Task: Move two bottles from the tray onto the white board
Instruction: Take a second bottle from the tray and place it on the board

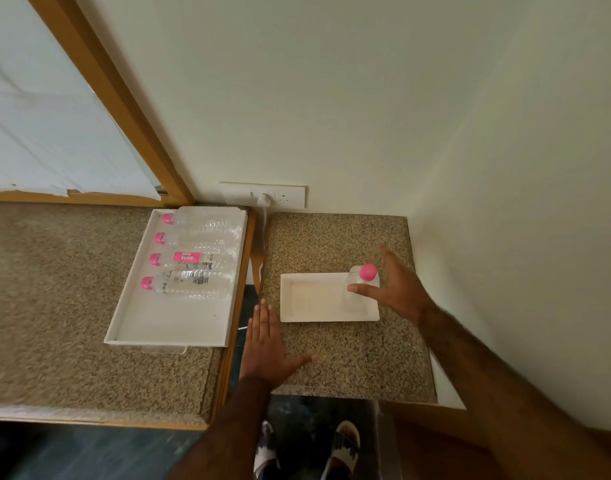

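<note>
Four clear plastic pink-capped bottles point(189, 268) lying crosswise in white rectangular tray point(165, 327), left of frame; spread, empty left hand point(267, 344) nearer. Right hand point(390, 289), fingers open, touching upright bottle point(361, 289) on white board point(314, 315).

Single head view, looking steeply down at countertops point(349, 358) from close above

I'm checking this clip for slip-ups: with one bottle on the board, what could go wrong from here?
The upright bottle stands at the right end of the white board, and the open right hand touching it could tip it. The four bottles in the tray lie on their sides and might roll when one is lifted.
</note>
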Motion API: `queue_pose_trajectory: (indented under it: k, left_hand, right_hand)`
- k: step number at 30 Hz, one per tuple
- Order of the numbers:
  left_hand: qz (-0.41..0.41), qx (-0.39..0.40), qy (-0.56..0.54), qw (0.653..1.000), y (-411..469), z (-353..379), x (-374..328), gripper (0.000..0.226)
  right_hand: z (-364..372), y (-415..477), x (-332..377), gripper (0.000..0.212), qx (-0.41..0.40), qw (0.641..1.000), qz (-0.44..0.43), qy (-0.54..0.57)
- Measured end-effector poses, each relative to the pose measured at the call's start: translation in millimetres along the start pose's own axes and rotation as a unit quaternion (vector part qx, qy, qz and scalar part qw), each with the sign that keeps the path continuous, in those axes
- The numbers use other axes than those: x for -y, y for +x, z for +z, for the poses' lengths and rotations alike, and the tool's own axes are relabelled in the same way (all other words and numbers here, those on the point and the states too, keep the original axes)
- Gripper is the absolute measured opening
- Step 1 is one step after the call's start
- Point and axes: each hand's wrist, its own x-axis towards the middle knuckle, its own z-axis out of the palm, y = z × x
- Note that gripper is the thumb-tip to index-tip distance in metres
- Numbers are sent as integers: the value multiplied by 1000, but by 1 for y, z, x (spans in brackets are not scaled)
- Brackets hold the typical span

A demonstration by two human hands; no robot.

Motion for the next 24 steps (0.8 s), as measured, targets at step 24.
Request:
queue_pose_trajectory:
  k: [24]
  left_hand:
    - [-4, -238, 30, 971, 1, -183, 79, 146]
  right_hand:
    - [33, 42, 211, 127, -23, 942, -278, -189]
